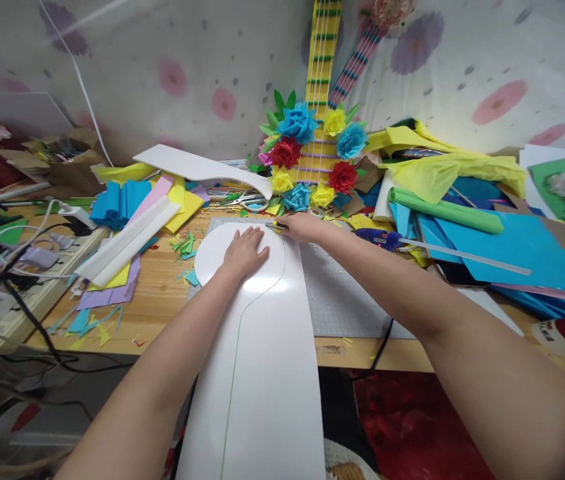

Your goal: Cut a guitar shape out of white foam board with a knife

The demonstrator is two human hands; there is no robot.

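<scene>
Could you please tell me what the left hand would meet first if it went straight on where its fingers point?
The left hand would probably meet the scissors beyond the white sheet, though the right hand is close to that line and depth is unclear.

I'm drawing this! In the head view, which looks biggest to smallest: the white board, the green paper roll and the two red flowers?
1. White board, partly because it's nearest the camera
2. Green paper roll
3. Left red flower and right red flower: too alike to rank
</scene>
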